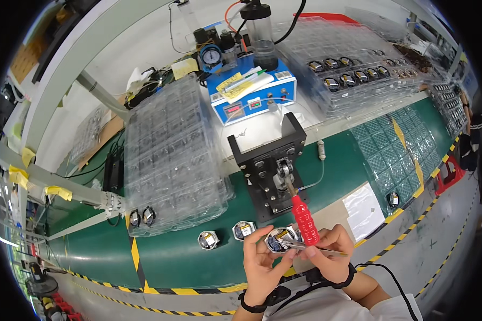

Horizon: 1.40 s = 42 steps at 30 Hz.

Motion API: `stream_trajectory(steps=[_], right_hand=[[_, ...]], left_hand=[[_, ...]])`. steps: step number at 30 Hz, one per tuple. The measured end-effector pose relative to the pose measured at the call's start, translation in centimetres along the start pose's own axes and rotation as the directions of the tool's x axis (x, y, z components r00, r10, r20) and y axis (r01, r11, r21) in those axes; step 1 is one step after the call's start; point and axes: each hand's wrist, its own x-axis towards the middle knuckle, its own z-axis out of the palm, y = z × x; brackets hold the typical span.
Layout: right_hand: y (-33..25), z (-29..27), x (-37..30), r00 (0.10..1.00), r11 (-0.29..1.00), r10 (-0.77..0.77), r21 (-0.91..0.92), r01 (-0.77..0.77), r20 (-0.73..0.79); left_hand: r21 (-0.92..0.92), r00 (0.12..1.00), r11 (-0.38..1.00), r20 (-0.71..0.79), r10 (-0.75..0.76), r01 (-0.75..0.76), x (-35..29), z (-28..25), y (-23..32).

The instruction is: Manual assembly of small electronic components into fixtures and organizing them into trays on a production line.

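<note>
Near the bench's front edge, my left hand (260, 267) grips a round, metal-rimmed part (276, 243) with dark electronics and a yellow label inside, tilted up toward me. Pinched in my right hand (333, 257) is a pair of metal tweezers (299, 245), its tips at the part's inner face. Whatever the tips may hold is too small to make out. Just beyond my hands stands a black toggle-clamp press (270, 187), whose red handle (305, 220) points toward me. Two similar round parts, one (244, 230) nearer and another (208, 240), lie to the left on the green mat.
Stacked clear plastic trays (168, 144) stand at left, more trays (332, 80) with round parts at back right. A blue control box (257, 101) sits behind the press. White paper (363, 211) and a clear tray (391, 155) lie right. Striped tape (198, 291) edges the bench.
</note>
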Motion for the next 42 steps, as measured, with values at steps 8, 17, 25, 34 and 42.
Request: stream_trajectory(steps=[8,17,25,34,42], right_hand=[[-0.4,-1.1,0.2,0.994,0.993,0.105,0.053,-0.103,-0.041],[-0.5,-1.8,1.3,0.969,0.962,0.245,0.126,-0.241,-0.018],[-1.6,-3.3,3.1,0.853,0.809,0.514,0.280,-0.516,0.086],[-2.3,-3.7,3.9,0.838,0.824,0.542,0.152,-0.546,0.066],[-2.7,-3.8,4.1,0.841,0.839,0.537,0.065,-0.541,0.073]], left_hand=[[0.013,0.997,0.998,0.055,-0.057,0.056,0.5,0.9,0.1],[-0.125,0.978,0.988,0.200,-0.064,0.090,0.7,0.3,0.4],[-0.140,0.941,0.972,0.308,-0.140,0.191,0.7,-0.6,0.9],[0.000,0.941,0.986,0.297,-0.159,0.167,0.5,-0.4,0.6],[0.030,0.934,0.985,0.315,-0.170,0.170,0.7,-0.2,0.6]])
